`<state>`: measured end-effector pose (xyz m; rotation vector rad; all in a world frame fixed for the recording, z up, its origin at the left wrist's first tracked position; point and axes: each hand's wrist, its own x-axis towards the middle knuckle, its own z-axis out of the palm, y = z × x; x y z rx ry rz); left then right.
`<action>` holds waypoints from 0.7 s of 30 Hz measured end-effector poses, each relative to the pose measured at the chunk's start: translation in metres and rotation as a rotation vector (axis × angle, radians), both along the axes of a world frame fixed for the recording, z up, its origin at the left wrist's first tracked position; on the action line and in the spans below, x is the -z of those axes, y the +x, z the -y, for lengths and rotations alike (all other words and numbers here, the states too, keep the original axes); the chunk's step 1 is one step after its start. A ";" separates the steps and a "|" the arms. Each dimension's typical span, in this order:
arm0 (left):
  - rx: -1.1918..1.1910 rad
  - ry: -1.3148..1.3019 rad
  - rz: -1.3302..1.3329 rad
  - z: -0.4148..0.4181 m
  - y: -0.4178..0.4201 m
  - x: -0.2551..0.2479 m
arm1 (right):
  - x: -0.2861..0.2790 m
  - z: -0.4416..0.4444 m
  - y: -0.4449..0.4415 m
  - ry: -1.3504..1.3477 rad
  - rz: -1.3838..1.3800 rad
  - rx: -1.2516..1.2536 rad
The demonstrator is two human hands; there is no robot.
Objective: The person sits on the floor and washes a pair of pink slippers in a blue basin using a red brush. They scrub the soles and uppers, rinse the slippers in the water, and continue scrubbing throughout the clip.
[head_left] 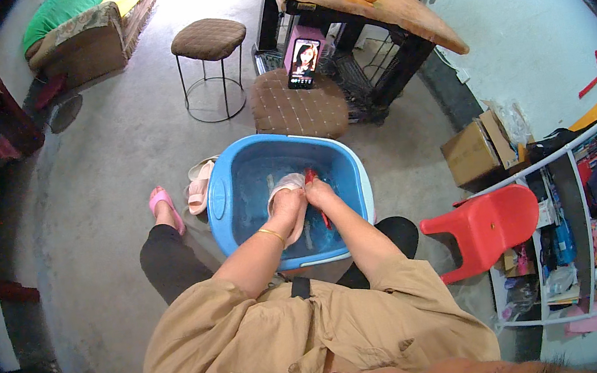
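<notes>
A blue plastic basin [224,234] holding shallow water stands on the floor between my legs. Over its middle, my left hand [286,203] grips a pale pink slipper [292,180], whose sole slants back toward me. My right hand [319,193] is closed around a red brush [310,174], held against the slipper's right side. Part of the brush shows above my fingers and part below them; its bristles cannot be made out. Left of the basin, another pair of pale slippers [199,187] rests on the floor, touching or very near the rim.
A padded stool [300,105] just beyond the basin carries a propped phone [304,62] with a lit screen. Another stool [208,40] stands farther back, beside a wooden table [395,15]. On the right are a red plastic chair [488,227], a cardboard box [471,157] and a filled shelf [580,208].
</notes>
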<state>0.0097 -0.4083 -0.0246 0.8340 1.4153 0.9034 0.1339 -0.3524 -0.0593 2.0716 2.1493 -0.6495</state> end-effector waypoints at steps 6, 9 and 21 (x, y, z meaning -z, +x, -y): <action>-0.003 0.134 -0.045 -0.036 0.010 0.069 | -0.056 0.052 -0.015 -0.003 -0.285 0.127; -0.184 -0.003 0.339 -0.044 0.009 0.083 | -0.077 0.072 -0.020 -0.013 -0.356 0.089; -0.315 -0.131 0.559 -0.027 0.001 0.033 | -0.048 0.025 -0.031 0.127 -0.272 0.108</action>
